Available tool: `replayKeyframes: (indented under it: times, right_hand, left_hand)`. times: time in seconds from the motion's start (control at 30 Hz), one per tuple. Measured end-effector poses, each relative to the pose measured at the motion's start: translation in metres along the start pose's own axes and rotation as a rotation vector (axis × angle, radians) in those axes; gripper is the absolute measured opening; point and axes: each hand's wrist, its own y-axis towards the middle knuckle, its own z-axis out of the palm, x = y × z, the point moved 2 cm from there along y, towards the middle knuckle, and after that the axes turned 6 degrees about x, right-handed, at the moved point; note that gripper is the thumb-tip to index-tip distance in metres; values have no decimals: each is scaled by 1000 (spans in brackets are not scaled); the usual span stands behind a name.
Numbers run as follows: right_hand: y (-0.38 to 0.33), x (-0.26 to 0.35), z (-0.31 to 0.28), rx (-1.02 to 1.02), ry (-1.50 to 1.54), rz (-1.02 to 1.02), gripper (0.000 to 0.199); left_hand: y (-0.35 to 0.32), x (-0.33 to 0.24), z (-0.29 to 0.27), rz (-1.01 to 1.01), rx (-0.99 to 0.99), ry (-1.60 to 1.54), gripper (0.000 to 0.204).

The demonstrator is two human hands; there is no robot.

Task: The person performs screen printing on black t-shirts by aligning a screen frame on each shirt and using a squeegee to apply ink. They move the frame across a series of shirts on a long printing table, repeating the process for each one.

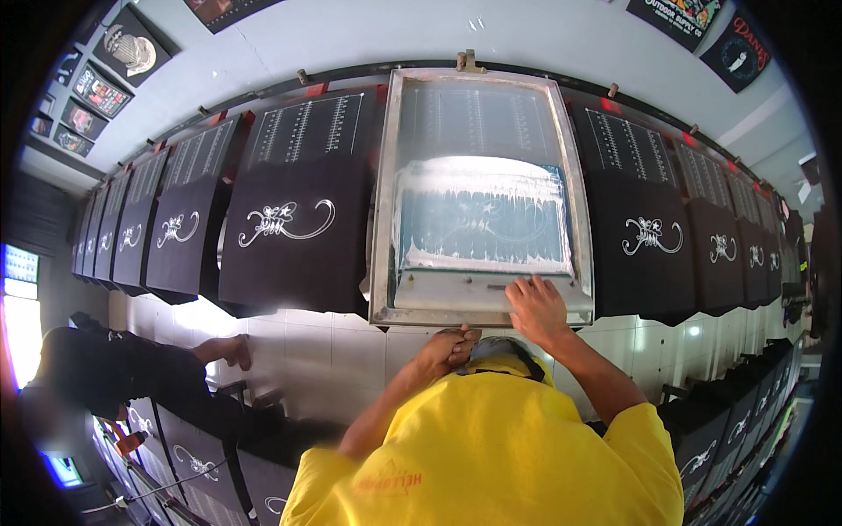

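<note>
A screen-printing frame lies over one of the dark shirts in front of me. White ink forms a thick band across its blue-green mesh, with a thinner streak lower down. Through the mesh a scroll-shaped design shows faintly. At the near end of the frame lies a wide grey squeegee. My right hand is closed on its right part, fingers over the top. My left hand is curled at the frame's near edge; what its fingers hold, if anything, is hidden.
Dark shirts printed with white scrolls, such as one shirt and another shirt, lie on boards along both sides. A rail runs behind them. At lower left a co-worker in dark clothes is near an orange tool. More shirts lie behind me.
</note>
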Motion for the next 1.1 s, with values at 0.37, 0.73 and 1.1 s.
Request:
replayKeyframes:
  times: [0.37,0.73,1.1]
  right_hand:
    - [6,-3,-5,-11,14,-5,36]
    - [6,-4,-9,-34,49,20,37]
    - [-43,-52,-16,-245,4,99,28]
  left_hand:
    - [0,-4,-1,-42,-3,-93,21]
    - [-92,-70,95,683,-624,1787,36]
    - [-61,-122,56,548,-616,2419,23]
